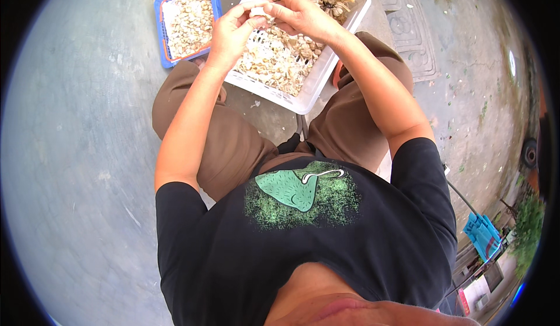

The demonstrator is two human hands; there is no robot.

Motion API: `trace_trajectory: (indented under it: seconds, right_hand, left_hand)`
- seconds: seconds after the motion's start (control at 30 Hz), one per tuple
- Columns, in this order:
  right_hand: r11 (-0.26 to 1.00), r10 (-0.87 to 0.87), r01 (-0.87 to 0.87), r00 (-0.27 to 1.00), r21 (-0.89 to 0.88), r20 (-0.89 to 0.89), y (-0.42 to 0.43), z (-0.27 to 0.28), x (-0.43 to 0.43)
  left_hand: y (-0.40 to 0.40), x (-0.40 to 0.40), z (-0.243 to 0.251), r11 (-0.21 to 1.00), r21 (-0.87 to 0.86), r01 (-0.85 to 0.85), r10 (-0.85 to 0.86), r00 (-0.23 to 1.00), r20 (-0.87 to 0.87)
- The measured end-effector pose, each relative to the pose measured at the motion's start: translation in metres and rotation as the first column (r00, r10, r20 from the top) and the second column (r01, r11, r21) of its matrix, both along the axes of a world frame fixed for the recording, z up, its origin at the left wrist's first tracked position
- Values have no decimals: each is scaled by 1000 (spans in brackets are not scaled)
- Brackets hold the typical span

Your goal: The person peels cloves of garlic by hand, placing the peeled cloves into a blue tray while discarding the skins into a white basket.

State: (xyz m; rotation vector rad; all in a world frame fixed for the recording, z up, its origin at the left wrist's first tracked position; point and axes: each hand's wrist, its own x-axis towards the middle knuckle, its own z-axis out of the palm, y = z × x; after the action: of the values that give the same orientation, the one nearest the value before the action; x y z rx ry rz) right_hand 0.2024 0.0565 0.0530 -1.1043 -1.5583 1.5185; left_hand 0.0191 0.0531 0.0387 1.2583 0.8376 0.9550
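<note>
My left hand (pixel 236 33) and my right hand (pixel 302 15) meet over a white plastic crate (pixel 306 103), both with their fingers on a pale garlic bulb (pixel 261 15). Inside the crate lie loose garlic cloves and papery skins (pixel 275 65), with dried brownish garlic bulbs (pixel 336 0) at its far right end. To the left of the crate stands a blue plastic basket (pixel 162 33) with an orange inner rim, holding many loose cloves (pixel 190 22). My fingers hide part of the bulb.
My knees in brown trousers (pixel 232 138) flank the crate. Concrete floor (pixel 472 107) with scattered bits stretches to the right, and a smooth grey surface (pixel 87 151) fills the left side. A blue dustpan-like object (pixel 483 236) is at the lower right.
</note>
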Motion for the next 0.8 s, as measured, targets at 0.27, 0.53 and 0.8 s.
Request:
trace_trajectory:
  seconds: [0.27,0.53,0.8]
  right_hand:
    - [971,-6,-63,959,-233,-284,8,-20,-7]
    - [959,-224,121,879,258,421,25,-18,-4]
    - [965,-173,138,975,222,142,12,-11,-26]
  left_hand:
    - [4,-10,-16,996,-91,-18,29,992,125]
    - [15,-9,-12,988,-111,-105,117,986,115]
    - [11,0,-15,987,-14,-159,158,987,-27]
